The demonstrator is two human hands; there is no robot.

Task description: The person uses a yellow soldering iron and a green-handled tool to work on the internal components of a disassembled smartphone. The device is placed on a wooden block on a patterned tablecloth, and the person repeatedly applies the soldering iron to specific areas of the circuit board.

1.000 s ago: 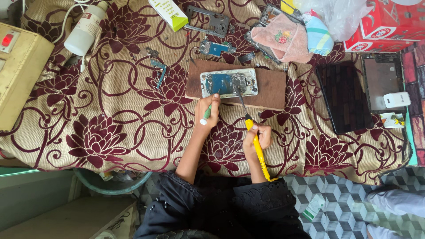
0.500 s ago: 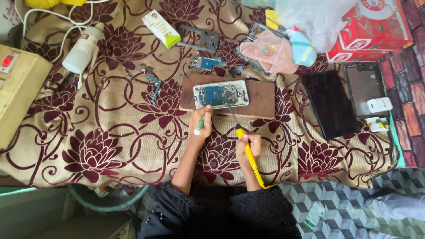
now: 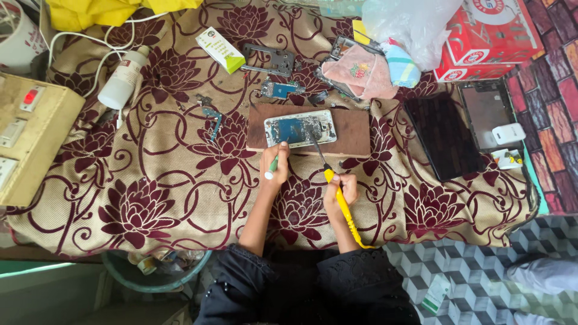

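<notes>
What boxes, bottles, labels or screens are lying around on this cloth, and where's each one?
Green and white box: slim carton, top centre-left.
Red box: big red and white carton, top right corner.
White bottle: lying upper left, label with a red band.
Dark screen: black rectangular panel, right of the wooden board.
Second screen: grey panel at the right edge, a white block on it.
Opened phone: on the board, blue and silver inside.

A red box (image 3: 490,36) sits far right, a green-white carton (image 3: 220,50) far centre, a dark tablet screen (image 3: 442,137) right.
</notes>
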